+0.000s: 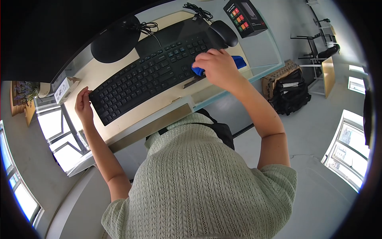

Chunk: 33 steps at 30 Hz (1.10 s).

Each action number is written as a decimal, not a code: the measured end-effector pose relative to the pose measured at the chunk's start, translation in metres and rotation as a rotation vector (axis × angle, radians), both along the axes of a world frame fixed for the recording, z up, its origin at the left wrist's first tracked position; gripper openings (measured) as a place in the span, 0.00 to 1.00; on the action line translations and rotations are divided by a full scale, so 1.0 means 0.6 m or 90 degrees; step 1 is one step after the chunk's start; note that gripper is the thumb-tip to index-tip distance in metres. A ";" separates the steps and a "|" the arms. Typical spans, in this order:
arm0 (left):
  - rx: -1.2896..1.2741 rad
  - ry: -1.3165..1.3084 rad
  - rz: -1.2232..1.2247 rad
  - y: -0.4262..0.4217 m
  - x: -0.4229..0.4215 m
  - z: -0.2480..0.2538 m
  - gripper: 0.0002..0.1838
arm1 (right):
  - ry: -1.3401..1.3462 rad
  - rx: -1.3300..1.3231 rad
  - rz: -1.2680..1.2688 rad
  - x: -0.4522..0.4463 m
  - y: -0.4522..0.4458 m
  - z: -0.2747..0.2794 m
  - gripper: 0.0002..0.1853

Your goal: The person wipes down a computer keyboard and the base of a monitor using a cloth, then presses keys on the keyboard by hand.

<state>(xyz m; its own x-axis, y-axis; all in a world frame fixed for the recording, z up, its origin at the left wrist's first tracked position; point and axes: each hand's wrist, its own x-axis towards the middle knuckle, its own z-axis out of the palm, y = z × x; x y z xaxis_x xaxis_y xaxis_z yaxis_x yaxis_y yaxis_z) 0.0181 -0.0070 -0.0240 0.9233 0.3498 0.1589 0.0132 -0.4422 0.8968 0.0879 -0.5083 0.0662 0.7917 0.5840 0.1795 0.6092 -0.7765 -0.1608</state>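
Note:
A black keyboard [137,79] lies at a slant across the desk. At its left end, my left hand [84,105] has its fingers bent against the corner and grips the edge. My right hand [218,68] is over the number-pad end, closed on a blue cloth [239,61]. Part of the cloth sticks out on both sides of the hand, and the rest is hidden under the palm. Just beyond that hand sits a black mouse [225,33].
A monitor base [115,44] and bundled cable [144,28] stand behind the keyboard. A second cable [199,12] and a black box [245,18] lie at the back right. A small white box [65,89] is at the left. Glass edging [258,73] borders the desk's right side.

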 end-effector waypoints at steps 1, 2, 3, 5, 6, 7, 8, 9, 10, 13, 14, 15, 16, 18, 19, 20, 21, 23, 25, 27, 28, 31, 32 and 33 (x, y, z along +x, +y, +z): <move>0.001 -0.001 0.001 -0.004 0.000 0.002 0.12 | 0.130 -0.007 0.052 -0.001 -0.011 0.014 0.21; 0.003 0.001 0.000 -0.005 -0.002 0.004 0.12 | 0.261 -0.015 0.102 -0.001 -0.018 0.026 0.21; 0.003 0.003 0.002 -0.004 -0.002 0.004 0.12 | 0.358 0.021 0.046 0.006 -0.020 0.037 0.19; -0.017 0.000 0.001 -0.005 0.000 0.002 0.12 | 0.201 0.037 -0.029 0.019 -0.019 0.032 0.18; -0.018 0.000 0.000 -0.007 0.000 0.002 0.12 | 0.042 0.053 -0.104 0.025 -0.018 0.030 0.17; -0.014 0.002 0.000 -0.007 -0.001 0.002 0.12 | -0.010 0.034 -0.112 0.027 -0.017 0.019 0.16; -0.008 0.003 0.002 -0.006 -0.001 0.003 0.12 | -0.011 0.035 -0.111 0.020 -0.013 0.012 0.16; -0.008 0.001 0.004 -0.007 0.000 0.006 0.12 | 0.018 0.005 -0.036 0.007 -0.007 0.009 0.16; 0.008 0.007 0.005 -0.009 -0.001 0.010 0.12 | 0.049 -0.026 0.039 -0.005 -0.002 0.010 0.16; 0.008 0.009 0.003 -0.007 -0.001 0.004 0.12 | 0.164 0.012 0.051 -0.003 0.002 0.026 0.17; -0.006 0.002 -0.002 -0.005 0.000 0.002 0.12 | 0.170 0.040 0.023 0.003 0.007 0.025 0.17; -0.006 0.001 -0.001 -0.005 -0.001 0.003 0.12 | 0.080 0.042 -0.014 0.012 0.013 0.014 0.18; -0.004 0.007 0.001 -0.006 -0.001 0.003 0.12 | 0.078 0.043 -0.013 0.012 0.022 0.005 0.18; -0.001 0.011 0.006 -0.007 -0.001 0.006 0.12 | 0.009 -0.108 -0.040 0.014 0.049 -0.004 0.20; 0.002 0.007 0.004 -0.009 0.000 0.007 0.12 | 0.023 -0.109 0.017 0.009 0.057 0.000 0.18; 0.004 0.005 0.001 -0.010 -0.001 0.008 0.12 | 0.024 -0.108 0.019 0.011 0.061 0.009 0.18; 0.004 0.005 0.002 -0.011 -0.001 0.008 0.12 | 0.174 -0.042 0.102 0.013 0.064 0.021 0.17; -0.009 0.005 0.002 -0.011 -0.001 0.007 0.12 | 0.309 0.028 0.121 0.023 0.069 0.038 0.15; -0.003 0.010 0.004 -0.015 -0.001 0.012 0.12 | 0.177 0.023 0.061 0.041 0.071 0.011 0.16; 0.005 0.013 0.003 -0.014 -0.001 0.015 0.12 | 0.087 -0.068 0.020 0.039 0.083 0.005 0.15; 0.006 0.022 0.009 -0.014 0.000 0.015 0.12 | 0.085 -0.068 0.023 0.034 0.085 0.013 0.15; 0.001 0.024 0.008 -0.015 -0.002 0.015 0.12 | 0.361 0.007 0.154 0.031 0.087 0.039 0.14; -0.007 0.011 -0.001 -0.015 -0.001 0.015 0.12 | 0.363 0.006 0.154 0.037 0.087 0.033 0.14; -0.009 0.013 0.001 -0.016 -0.001 0.012 0.12 | 0.248 -0.008 0.090 0.042 0.088 0.024 0.15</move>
<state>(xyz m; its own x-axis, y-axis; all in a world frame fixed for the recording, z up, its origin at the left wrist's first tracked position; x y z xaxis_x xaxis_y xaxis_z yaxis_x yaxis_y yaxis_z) 0.0176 -0.0169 -0.0166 0.9260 0.3525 0.1352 0.0320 -0.4300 0.9023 0.1133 -0.4554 0.0806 0.7113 0.6917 -0.1248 0.6054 -0.6931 -0.3912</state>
